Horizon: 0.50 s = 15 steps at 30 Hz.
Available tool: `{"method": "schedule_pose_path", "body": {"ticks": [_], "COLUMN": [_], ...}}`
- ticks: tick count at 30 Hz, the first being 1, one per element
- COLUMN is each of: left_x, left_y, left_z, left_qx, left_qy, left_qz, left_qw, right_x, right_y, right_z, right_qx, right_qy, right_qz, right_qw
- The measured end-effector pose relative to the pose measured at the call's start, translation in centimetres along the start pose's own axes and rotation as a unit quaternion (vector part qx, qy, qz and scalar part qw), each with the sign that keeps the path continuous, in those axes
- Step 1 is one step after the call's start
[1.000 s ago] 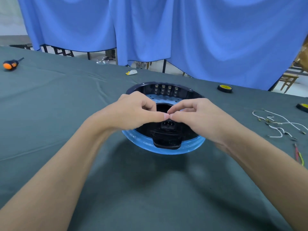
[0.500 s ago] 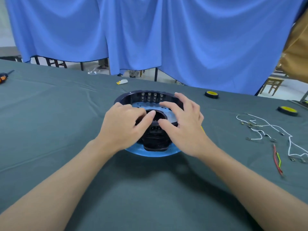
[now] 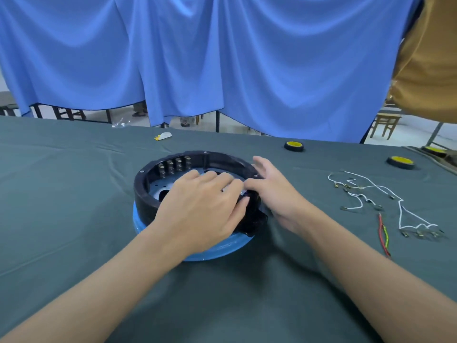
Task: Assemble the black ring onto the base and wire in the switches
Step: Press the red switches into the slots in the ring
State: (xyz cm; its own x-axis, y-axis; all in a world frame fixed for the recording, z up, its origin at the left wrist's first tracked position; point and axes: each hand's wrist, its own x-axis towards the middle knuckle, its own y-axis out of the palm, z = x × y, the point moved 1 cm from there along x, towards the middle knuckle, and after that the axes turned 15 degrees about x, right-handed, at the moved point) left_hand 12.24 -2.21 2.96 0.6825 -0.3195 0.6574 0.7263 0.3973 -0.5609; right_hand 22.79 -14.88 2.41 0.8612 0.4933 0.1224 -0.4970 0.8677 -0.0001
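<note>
My left hand [image 3: 200, 209] lies open over the stiff, light-looking black ring [image 3: 148, 191] sitting on the blue base [image 3: 222, 246], right hand [image 3: 277, 191] loosely open at its rim, the best hold.

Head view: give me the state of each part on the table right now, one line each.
black ring: sitting on the base, both hands on it.
base: flat on the table, under the ring.
switches: a row standing inside the ring's far wall; no wire visible on them.
white wires: loose on the cloth, unconnected.
red and yellow wires: loose, untouched.
left hand: palm down over the ring.
right hand: on the ring's right rim.
</note>
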Motion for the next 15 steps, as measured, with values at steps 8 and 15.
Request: {"method": "schedule_pose_path", "body": {"ticks": [8,15], "left_x": [2.1,3.7], "left_y": [0.9,1.4], "left_z": [-1.4,-3.1], "left_qx": [-0.039,-0.036], "left_qy": [0.057,0.033], "left_qz": [0.155,0.141], "left_qw": [0.986,0.989], "right_x": [0.3,0.6], "right_y": [-5.3,-12.3], "right_z": [1.4,0.5], "right_qx": [-0.060,-0.493], "right_qy": [0.001,-0.029], "right_qz": [-0.066,-0.166], "right_qw": [0.996,0.853]}}
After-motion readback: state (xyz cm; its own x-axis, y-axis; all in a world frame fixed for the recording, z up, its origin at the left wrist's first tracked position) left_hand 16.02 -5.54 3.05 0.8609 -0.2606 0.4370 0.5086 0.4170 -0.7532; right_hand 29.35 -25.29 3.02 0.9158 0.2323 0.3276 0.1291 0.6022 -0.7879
